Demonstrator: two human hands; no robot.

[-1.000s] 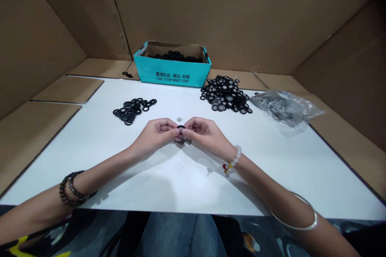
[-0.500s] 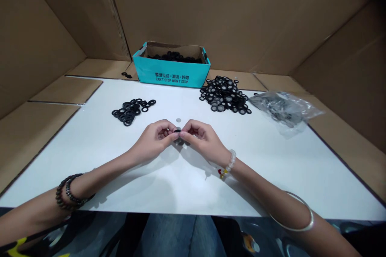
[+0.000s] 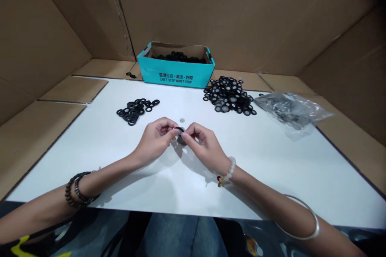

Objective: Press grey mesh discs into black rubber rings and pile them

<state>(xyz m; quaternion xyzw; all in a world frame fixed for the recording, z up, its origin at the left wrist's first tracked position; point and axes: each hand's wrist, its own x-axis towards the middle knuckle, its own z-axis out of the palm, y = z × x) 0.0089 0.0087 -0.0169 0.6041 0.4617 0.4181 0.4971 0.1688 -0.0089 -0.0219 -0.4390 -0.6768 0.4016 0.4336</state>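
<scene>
Over the middle of the table, my left hand (image 3: 158, 140) pinches a small black ring (image 3: 180, 129) between thumb and fingertips. My right hand (image 3: 206, 146) is closed too, its thumb and forefinger pressed at the ring's right edge. The ring is tilted; whether a disc sits inside it I cannot make out. Beneath my fingertips lie some small grey discs, partly hidden by the hands. One loose grey disc (image 3: 182, 120) rests on the white tabletop just beyond them.
Plain black rings (image 3: 132, 110) lie heaped at the left. A larger heap of black rings with grey centres (image 3: 227, 95) is at the right, beside a clear plastic bag (image 3: 292, 110) of grey pieces. A turquoise box (image 3: 176, 73) of black rings stands behind; cardboard walls (image 3: 226, 16) surround the table.
The ring has tipped up and shows more between my fingertips, and my right thumb has shifted slightly. The whole view has moved a little, so things appear further right.
</scene>
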